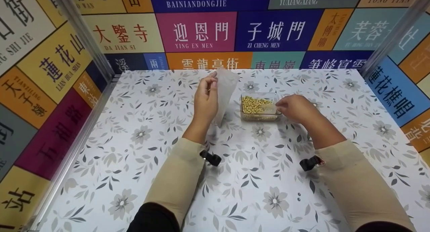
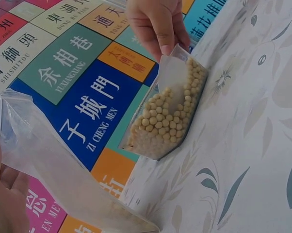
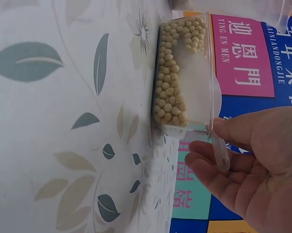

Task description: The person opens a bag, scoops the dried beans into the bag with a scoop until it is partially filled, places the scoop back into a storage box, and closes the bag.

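Beige sleeves (image 1: 173, 181) come closest to the head camera, rising from the bottom edge, with a black device (image 1: 211, 157) at each wrist. From the left, the left hand (image 1: 205, 99) pinches the upper part of a cloudy plastic bag (image 1: 227, 89), which hangs lengthwise beside the fingers, over the tabletop (image 1: 242, 191). Just right of the bag and apart from it, a clear box (image 1: 260, 118) stands with pale yellow beans (image 1: 252, 105) heaped inside. A translucent scoop (image 1: 268, 107) has its bowl among them, and at the box's right end the right hand (image 1: 297, 107) grips its handle between thumb and fingers.

What counts most is how box and bag lie to each other: the box sits between the two hands, its long axis seeming to run left to right, with the bag off its left end and the scoop entering from its right. The right hand is the nearer to the box; the left stands off beyond the bag.

How much the scoop bears is hard to judge, as its bowl blends into the clear wall. Pale specks low in the bag may be beans, but the film blurs them. Whether the bag's lower end touches the tabletop cannot be told.
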{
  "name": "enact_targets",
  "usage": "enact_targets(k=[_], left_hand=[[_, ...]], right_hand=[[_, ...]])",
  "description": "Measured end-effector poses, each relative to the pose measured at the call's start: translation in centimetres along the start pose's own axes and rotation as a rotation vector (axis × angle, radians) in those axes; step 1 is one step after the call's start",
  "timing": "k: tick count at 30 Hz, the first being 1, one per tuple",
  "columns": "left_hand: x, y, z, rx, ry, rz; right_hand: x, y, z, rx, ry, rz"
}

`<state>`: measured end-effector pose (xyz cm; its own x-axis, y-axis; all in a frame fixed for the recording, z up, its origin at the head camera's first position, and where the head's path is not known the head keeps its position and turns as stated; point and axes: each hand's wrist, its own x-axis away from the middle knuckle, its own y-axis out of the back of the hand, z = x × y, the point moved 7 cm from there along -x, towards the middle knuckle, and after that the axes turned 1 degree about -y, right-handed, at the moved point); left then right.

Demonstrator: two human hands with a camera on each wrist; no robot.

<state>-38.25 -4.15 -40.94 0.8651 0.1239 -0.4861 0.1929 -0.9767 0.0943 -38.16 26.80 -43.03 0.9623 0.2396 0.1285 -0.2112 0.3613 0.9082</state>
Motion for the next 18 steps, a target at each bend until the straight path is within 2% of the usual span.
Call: enact_targets(k=[18], left_hand=[[-0.1, -0.2, 0.4, 0.015, -0.014, 0.008]], right_hand=[[-0.7, -1.1, 0.9, 0.015, -0.064, 0.038]])
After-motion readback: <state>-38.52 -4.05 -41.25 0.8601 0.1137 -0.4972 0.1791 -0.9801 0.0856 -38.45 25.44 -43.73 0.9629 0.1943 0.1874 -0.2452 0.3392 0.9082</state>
